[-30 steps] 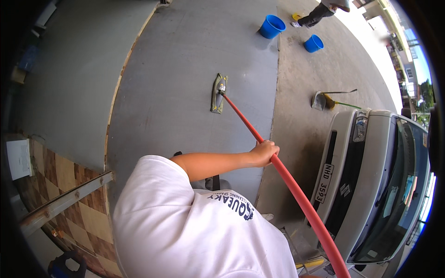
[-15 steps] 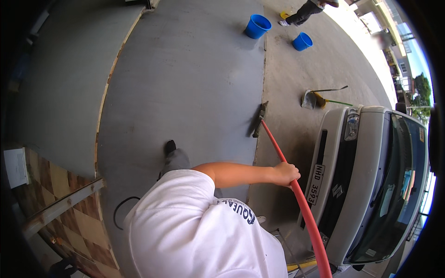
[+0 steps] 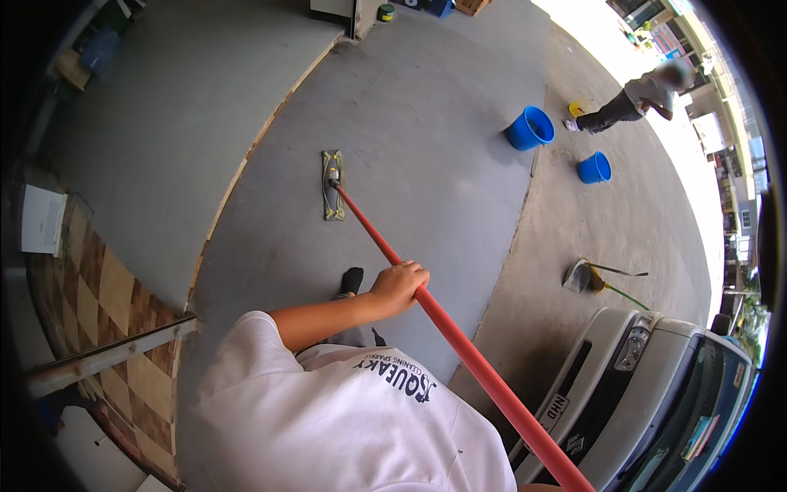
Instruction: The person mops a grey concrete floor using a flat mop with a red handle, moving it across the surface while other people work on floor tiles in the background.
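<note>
The flat mop (image 3: 333,185) lay on the grey concrete floor (image 3: 426,148), well ahead of the person's foot (image 3: 351,281). Its red pole (image 3: 459,348) ran back through the left hand (image 3: 399,287), whose fingers (image 3: 414,271) were curled tight around it, forearm stretched forward. The right hand stayed out of sight.

A grey concrete floor (image 3: 426,164) carries a flat mop head (image 3: 332,185) at centre. At two o'clock stand two blue buckets (image 3: 529,128), near each other; at three o'clock lies a dustpan with a broom (image 3: 586,277). A white car (image 3: 648,394) is parked at four o'clock.
</note>
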Demonstrator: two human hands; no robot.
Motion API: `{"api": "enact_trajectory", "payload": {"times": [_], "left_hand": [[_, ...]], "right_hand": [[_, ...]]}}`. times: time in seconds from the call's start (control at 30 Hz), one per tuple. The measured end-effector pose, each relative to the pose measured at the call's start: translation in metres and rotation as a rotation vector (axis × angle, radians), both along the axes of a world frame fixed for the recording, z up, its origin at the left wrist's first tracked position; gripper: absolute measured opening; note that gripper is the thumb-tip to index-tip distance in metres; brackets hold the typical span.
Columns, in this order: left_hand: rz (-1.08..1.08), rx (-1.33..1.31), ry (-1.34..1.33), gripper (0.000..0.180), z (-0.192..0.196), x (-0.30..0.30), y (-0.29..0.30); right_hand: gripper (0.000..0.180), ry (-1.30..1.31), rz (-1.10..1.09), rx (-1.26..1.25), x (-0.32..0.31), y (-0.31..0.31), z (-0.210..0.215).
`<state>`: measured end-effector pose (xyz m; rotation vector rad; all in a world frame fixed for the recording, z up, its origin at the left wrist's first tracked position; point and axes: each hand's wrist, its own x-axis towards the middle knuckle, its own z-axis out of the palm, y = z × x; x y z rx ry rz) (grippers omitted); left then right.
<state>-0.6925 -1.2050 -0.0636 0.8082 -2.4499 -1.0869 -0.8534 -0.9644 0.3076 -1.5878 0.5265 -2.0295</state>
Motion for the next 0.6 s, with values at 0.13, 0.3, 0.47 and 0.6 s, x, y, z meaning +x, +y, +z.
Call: {"api": "enact_trajectory", "payload": {"times": [0.13, 0.3, 0.47, 0.6], "left_hand": [[0.086, 0.04, 0.001, 0.01, -0.015, -0.027, -0.075], [0.189, -0.141, 0.108, 0.013, -0.098, -0.086, -0.219], [0.168, -0.238, -0.099, 0.016, -0.147, -0.102, -0.287], [0.019, -0.215, -0.054, 0.011, -0.14, -0.183, -0.249]], "right_hand": [[0.02, -0.032, -0.007, -0.074, -0.023, -0.067, -0.033], [0.028, 0.001, -0.313, 0.135, -0.045, -0.121, -0.121], [0.028, -0.044, -0.44, 0.3, -0.07, -0.156, -0.174], [0.021, -0.015, -0.459, 0.297, -0.111, -0.118, -0.147]]}}
